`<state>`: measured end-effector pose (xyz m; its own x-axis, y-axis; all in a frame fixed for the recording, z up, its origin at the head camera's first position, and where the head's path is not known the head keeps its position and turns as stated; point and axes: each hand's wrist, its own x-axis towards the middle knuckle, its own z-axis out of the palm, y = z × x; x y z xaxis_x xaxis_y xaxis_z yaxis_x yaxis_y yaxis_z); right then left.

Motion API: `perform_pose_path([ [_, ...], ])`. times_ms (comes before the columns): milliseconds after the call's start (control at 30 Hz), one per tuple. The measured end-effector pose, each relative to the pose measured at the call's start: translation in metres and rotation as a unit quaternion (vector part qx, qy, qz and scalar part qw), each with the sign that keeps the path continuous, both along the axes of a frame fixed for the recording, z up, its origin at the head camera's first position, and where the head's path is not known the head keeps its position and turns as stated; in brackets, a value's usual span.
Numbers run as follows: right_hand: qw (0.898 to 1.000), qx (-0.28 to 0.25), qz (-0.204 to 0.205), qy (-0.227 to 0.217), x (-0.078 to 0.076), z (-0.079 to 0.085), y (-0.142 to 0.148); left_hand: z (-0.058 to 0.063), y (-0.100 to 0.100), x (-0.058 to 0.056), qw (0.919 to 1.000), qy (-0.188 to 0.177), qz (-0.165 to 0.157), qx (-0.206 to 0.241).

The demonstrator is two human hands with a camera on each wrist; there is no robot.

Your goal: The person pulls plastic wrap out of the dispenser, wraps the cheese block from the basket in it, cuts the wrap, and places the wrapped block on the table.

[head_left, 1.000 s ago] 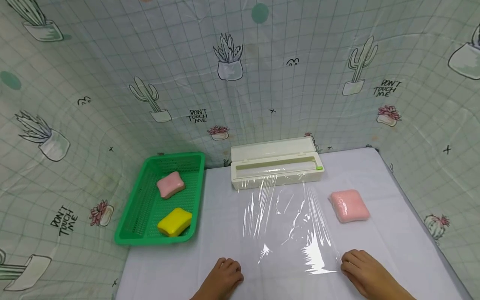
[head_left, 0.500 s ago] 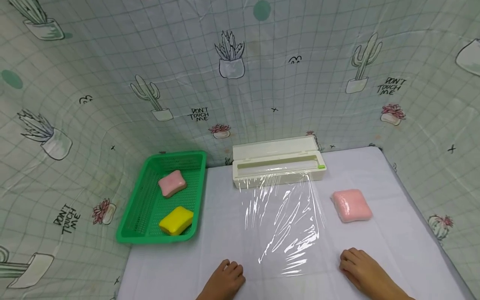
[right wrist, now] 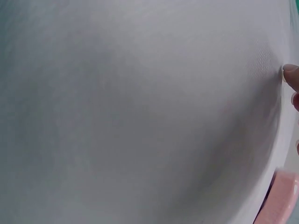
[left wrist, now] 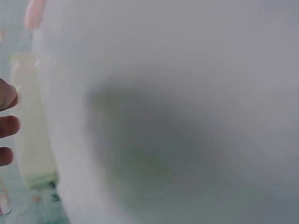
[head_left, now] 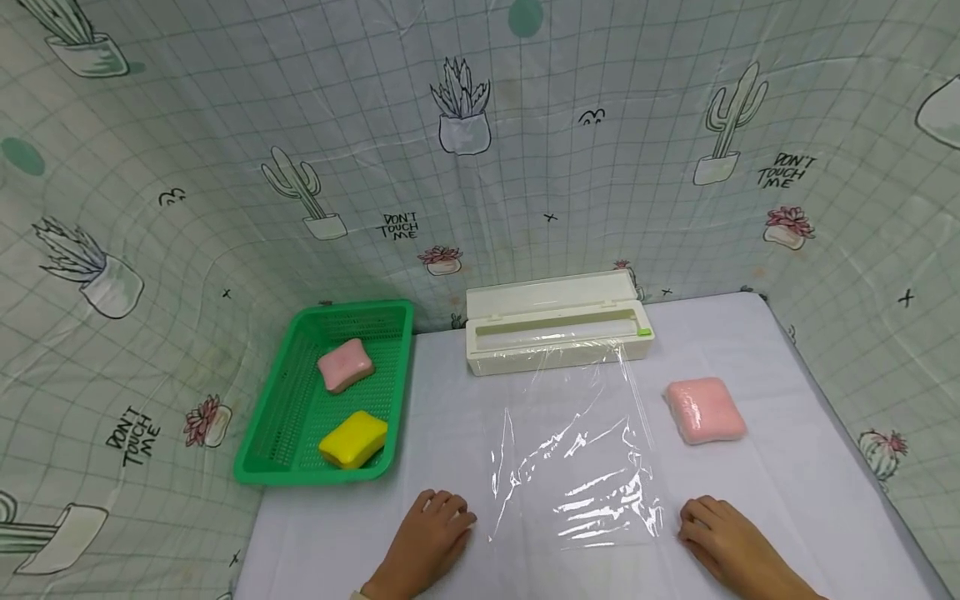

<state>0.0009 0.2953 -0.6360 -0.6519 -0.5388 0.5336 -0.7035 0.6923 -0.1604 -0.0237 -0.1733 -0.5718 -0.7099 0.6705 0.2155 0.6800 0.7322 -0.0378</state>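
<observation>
Clock positions are taken from the middle of the clear film (head_left: 573, 467), 12 being away from the person. The film lies spread, creased and shiny, on the white cloth (head_left: 450, 400); its far end runs over the front of the white dispenser (head_left: 487, 367) at 12 o'clock, whose lid (head_left: 551, 293) stands raised and whose green tab (head_left: 643, 332) sits at the right end.

The left hand (head_left: 426, 537), at 8 o'clock, rests just beside the film, fingers loosely bent and released. The right hand (head_left: 723, 537), at 4 o'clock, is likewise relaxed near the near-right corner; no film is seen between its fingers. A pink bar in shiny wrap (head_left: 707, 410) lies between 2 and 3 o'clock. The green basket (head_left: 315, 477), between 9 and 10, holds a pink bar (head_left: 346, 367) and a yellow bar (head_left: 354, 440).

Judgement: the step in hand is laying out a sheet, apparently joined to the roll. The next move calls for a bar from the basket, most conveniently by the left hand, set on the film without disturbing it; cutting would likely follow.
</observation>
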Motion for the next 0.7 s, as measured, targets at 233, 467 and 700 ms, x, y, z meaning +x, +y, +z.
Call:
perform_pose_path([
  [233, 0.999, -0.012, 0.016, 0.028, -0.004, 0.001, 0.001, 0.04, -0.028, -0.038, 0.9968, 0.042, 0.053, 0.044],
  [467, 0.999, -0.018, 0.024, 0.038, -0.005, -0.001, 0.002, 0.075, -0.059, -0.072, 0.9902, 0.016, 0.125, 0.06],
  [700, 0.999, -0.016, 0.02, 0.023, -0.004, 0.001, 0.001, 0.09, -0.092, -0.096, 0.9814, -0.066, 0.173, 0.052],
])
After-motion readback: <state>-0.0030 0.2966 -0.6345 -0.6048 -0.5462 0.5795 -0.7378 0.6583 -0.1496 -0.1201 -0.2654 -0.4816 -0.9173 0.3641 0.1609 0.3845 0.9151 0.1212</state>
